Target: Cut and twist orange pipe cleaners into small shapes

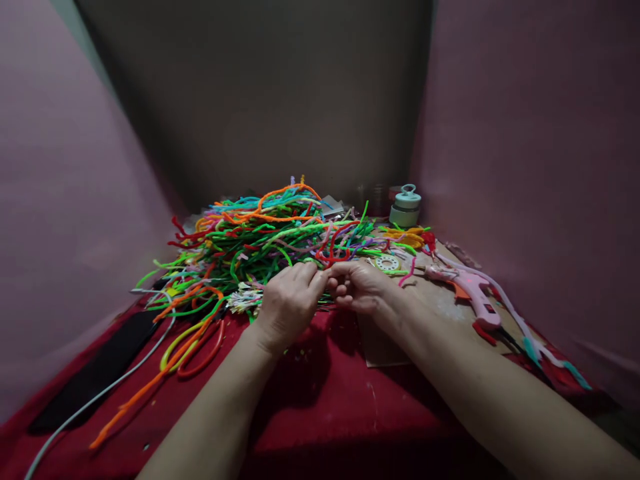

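My left hand [293, 293] and my right hand [357, 287] meet at the fingertips above the front of a pile of pipe cleaners [265, 240]. Both are closed, with the fingers curled in a pinch. A bent red pipe cleaner [333, 257] rises right at the pinched fingertips; its lower end is hidden by the fingers. The pile behind is a tangle of green, orange, pink, blue and red stems. A bundle of thin white-tipped stems [245, 298] lies beside my left hand. Just beyond my right wrist sits a round disc with holes [387, 264].
A pink glue gun [473, 287] with an orange trigger lies on a board [445, 313] at the right. Behind it stands a mint-green jar [405, 207]. Orange stems [145, 387], a white cable [105, 383] and a black strip [95, 373] lie on the red cloth [340, 407].
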The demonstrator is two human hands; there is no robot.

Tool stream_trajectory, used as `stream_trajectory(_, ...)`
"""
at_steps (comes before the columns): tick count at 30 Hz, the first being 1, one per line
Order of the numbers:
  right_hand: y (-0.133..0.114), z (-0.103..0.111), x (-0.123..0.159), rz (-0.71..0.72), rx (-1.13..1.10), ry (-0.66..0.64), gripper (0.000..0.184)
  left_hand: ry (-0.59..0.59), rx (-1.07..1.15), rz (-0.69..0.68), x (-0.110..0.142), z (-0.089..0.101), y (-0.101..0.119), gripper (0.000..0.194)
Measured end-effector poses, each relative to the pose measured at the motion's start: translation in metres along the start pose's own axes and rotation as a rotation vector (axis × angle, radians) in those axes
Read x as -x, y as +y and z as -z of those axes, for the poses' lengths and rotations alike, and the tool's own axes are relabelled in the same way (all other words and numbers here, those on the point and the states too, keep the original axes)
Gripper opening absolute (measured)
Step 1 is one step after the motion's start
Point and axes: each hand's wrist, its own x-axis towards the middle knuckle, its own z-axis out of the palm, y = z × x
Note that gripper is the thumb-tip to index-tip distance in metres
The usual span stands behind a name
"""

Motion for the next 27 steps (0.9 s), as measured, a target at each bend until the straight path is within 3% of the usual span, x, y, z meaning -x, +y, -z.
stream_trajectory(2, -0.002, 0.0, 0.0, -0.001, -0.032, -0.016, 0.006, 0.049, 0.08, 0.075, 0.0, -0.001, -0.002, 0.017)
stream_trajectory(4, -0.002, -0.001, 0.0, 0.14, 0.015, 0.0, 0.009, 0.09, 0.262, 0.23, -0.002, -0.003, -0.008, 0.013)
stream_trajectory(6, -0.001, -0.001, 0.0, 0.288, 0.093, 0.001, 0.012, 0.091, 0.51, 0.417, -0.004, -0.003, -0.016, 0.022)
stream_trajectory(8, -0.001, 0.0, 0.001, 0.377, 0.17, -0.037, 0.015, 0.037, 0.774, 0.625, -0.005, -0.003, -0.025, 0.028)
stream_trajectory(10, -0.003, 0.001, 0.003, 0.418, 0.235, -0.099, 0.014, -0.044, 1.048, 0.815, -0.006, -0.002, -0.033, 0.022)
stream_trajectory(12, -0.005, 0.002, 0.006, 0.428, 0.287, -0.172, 0.014, -0.16, 1.304, 0.918, -0.005, -0.002, -0.037, 0.021)
stream_trajectory(15, -0.007, 0.002, 0.01, 0.413, 0.387, -0.211, 0.012, -0.353, 1.51, 0.861, -0.004, 0.003, -0.035, 0.034)
stream_trajectory(20, -0.006, -0.001, 0.011, 0.427, 0.557, -0.071, 0.006, -0.584, 1.35, 0.625, -0.008, 0.018, -0.029, 0.031)
stream_trajectory(24, -0.003, -0.002, 0.006, 0.454, 0.575, 0.027, 0.006, -0.539, 1.121, 0.521, -0.009, 0.018, -0.022, 0.033)
stream_trajectory(27, 0.002, -0.001, 0.0, 0.429, 0.404, 0.077, 0.012, -0.35, 0.624, 0.419, -0.007, 0.007, -0.013, 0.028)
